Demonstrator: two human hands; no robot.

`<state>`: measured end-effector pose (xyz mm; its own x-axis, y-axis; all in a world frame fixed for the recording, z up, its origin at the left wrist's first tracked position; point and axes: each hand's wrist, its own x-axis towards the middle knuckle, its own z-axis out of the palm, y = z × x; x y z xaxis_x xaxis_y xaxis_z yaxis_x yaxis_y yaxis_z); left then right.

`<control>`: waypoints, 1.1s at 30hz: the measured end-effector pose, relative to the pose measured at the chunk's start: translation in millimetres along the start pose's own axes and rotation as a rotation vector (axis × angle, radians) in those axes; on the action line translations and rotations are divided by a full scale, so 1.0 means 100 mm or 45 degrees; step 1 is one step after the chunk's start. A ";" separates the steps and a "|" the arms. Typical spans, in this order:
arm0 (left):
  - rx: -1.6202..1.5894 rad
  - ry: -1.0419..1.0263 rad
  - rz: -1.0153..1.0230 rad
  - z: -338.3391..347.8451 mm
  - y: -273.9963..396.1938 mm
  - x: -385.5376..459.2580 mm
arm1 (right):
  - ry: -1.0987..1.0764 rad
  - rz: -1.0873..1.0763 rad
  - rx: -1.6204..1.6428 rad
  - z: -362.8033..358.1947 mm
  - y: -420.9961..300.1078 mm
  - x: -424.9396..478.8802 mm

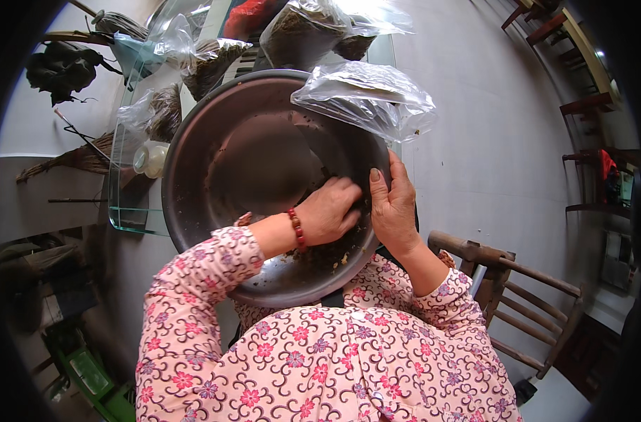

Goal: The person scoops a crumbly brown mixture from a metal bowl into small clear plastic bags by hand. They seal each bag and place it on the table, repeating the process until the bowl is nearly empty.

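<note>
A wide metal basin rests between my lap and the glass table, with dark crumbly bits and a few yellowish flecks lying in its near right part. My left hand, wearing a red bead bracelet, is inside the basin at those bits. Its fingers are curled and slightly blurred, so whether they hold anything is hidden. My right hand grips the basin's right rim, thumb inside and fingers outside. A clear plastic bag lies over the far right rim.
Plastic bags of dark dried plant matter stand on the glass table beyond the basin. To its left are another filled bag and a pale jar. A straw broom lies further left. A wooden chair stands right of me.
</note>
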<state>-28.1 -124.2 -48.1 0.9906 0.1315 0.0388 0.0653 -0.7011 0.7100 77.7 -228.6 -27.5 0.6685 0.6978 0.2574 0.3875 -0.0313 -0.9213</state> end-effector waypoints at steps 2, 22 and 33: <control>-0.002 -0.114 0.020 -0.37 0.14 -0.17 | 0.004 -0.005 0.053 -0.01 -0.05 0.00; 0.895 -0.298 -0.767 -0.89 -0.24 -1.00 | 0.044 0.055 0.018 0.04 -0.05 -0.03; -0.471 -0.054 -0.923 -0.54 0.18 -0.81 | -0.023 0.159 -0.051 0.09 -0.08 -0.10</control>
<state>-113.9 -109.8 -0.5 0.7218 0.4317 -0.5410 0.6553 -0.1746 0.7349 62.8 -228.8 -25.3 0.7020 0.6991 0.1356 0.3269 -0.1472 -0.9335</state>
